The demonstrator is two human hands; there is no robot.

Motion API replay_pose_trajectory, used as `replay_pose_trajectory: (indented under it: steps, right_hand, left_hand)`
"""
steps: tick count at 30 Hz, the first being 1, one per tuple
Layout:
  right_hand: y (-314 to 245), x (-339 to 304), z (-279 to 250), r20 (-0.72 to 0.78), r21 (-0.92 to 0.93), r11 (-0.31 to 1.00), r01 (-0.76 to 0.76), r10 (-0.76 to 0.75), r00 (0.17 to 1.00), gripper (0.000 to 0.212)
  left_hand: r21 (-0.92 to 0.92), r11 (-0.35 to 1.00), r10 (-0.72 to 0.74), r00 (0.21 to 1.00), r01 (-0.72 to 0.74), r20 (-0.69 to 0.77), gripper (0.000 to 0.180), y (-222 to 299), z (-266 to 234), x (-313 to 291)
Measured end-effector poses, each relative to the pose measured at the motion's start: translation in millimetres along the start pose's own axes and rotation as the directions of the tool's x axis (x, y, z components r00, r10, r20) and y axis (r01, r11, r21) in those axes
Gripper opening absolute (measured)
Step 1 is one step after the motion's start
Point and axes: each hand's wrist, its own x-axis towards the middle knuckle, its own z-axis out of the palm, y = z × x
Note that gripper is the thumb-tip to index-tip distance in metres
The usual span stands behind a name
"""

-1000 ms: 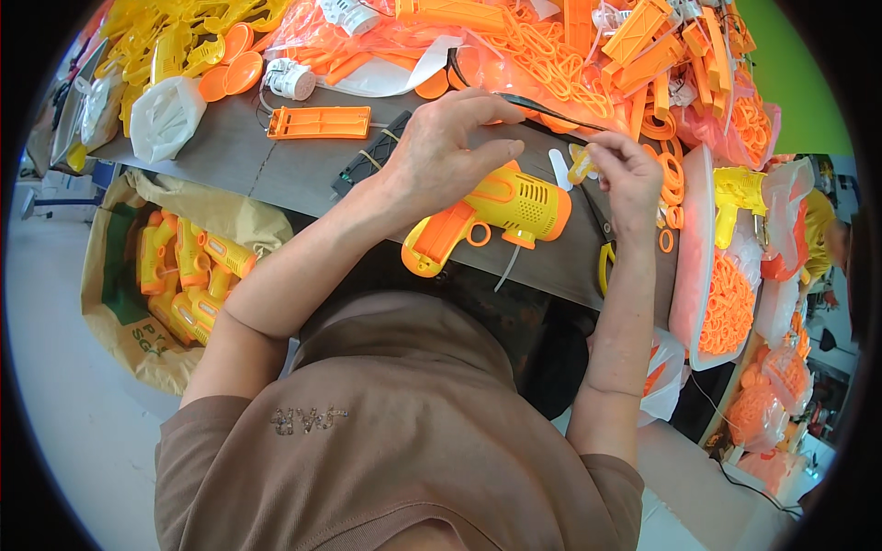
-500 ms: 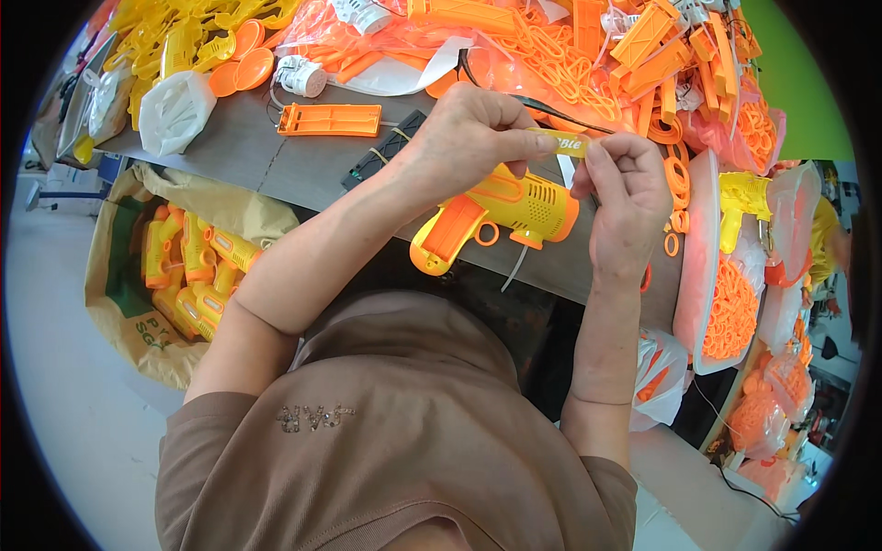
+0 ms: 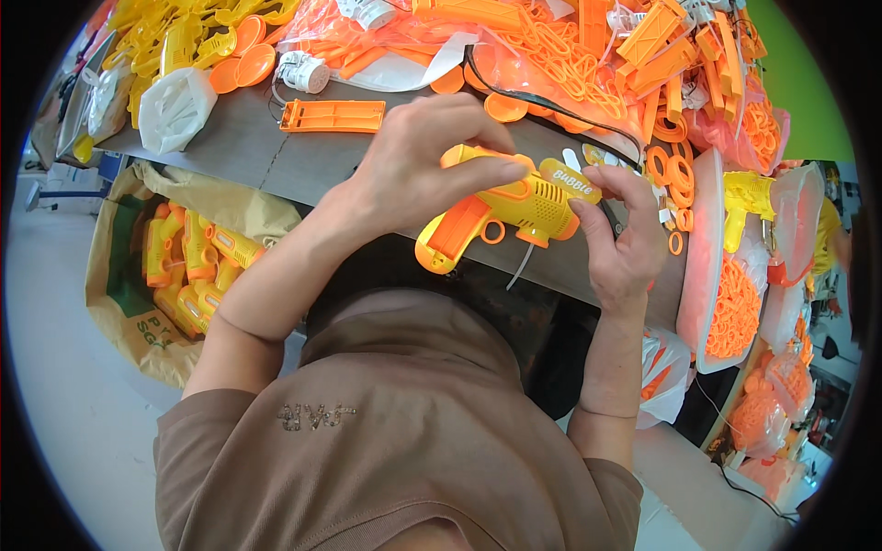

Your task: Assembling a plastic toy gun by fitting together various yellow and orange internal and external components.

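A yellow and orange toy gun (image 3: 542,209) lies on its side at the front edge of the grey table, its orange handle toward me. My right hand (image 3: 625,225) pinches a small yellow label (image 3: 571,180) with white print between thumb and index finger. The label sits over the upper side of the gun's front end; whether it touches the gun I cannot tell. My left hand (image 3: 418,156) is above the rear of the gun, thumb stretched along its top and apart from the curled fingers. Nothing shows in that hand.
An orange tray-shaped part (image 3: 333,117) lies left of the hands. Piled orange parts (image 3: 570,69) fill the back. At right are orange rings (image 3: 678,174) and a white tub (image 3: 695,275). A bag (image 3: 119,275) of toy guns stands at lower left.
The label, earlier held between both hands, has come down beside the gun's front end in my right hand. My left hand has let go of it and moved left with the thumb spread.
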Motion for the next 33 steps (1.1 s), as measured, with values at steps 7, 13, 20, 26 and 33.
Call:
replay_pose_trajectory:
  steps: [7,13,20,26,33]
  right_hand:
    - [11,-10,6,0.137,-0.033,0.987,-0.154,0.157,0.978,0.047]
    - [1,-1,24,0.181,-0.033,0.999,-0.041,0.047,0.982,0.05]
    - [3,-8,16,0.16,0.018,0.992,-0.123,0.118,0.98,0.052]
    - [-7,-12,39,0.132,-0.003,0.998,-0.068,0.068,0.989,0.052]
    - [-6,-10,48,0.073,0.011,1.0,-0.027,0.026,0.997,0.055]
  left_hand:
    - [0.393,0.827,0.386,0.914,-0.402,0.123,0.033,-40,-1,-37]
    - [0.367,0.835,0.394,0.911,-0.411,0.124,0.036,-42,2,-41]
    - [0.359,0.853,0.364,0.925,-0.378,0.109,0.036,-44,5,-46]
    - [0.383,0.826,0.41,0.907,-0.413,0.094,0.034,-44,9,-44]
    - [0.373,0.828,0.416,0.905,-0.419,0.094,0.037,-46,9,-45]
